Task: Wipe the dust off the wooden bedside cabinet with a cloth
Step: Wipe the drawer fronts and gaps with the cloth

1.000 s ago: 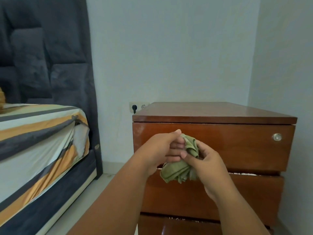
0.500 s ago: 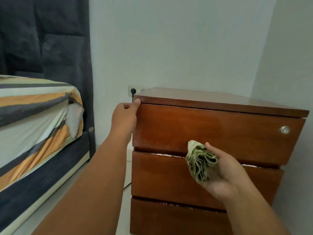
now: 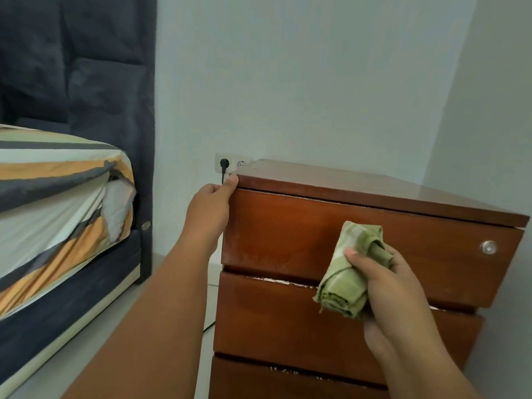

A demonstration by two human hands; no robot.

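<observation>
Pale floor (image 3: pixel 49 375) carries it all. Wooden cabinet (image 3: pixel 288 231) stands on it in the rm corner, back to the rear wall, R side nr the side wall. It has 3 drawer fronts stacked, a flat glossy top (image 3: pixel 359 188) & a small round metal knob (image 3: pixel 488 247) at the top drawer's R end. Thin black cable (image 3: pixel 208 326) lies on the floor just beside the cabinet's L bottom edge. Bed (image 3: pixel 72 292) stands on the floor to the L, dark base, w/ a striped sheet (image 3: pixel 57 174) over the mattress. The sheet's corner rides up, white padding (image 3: pixel 118 203) showing.
</observation>
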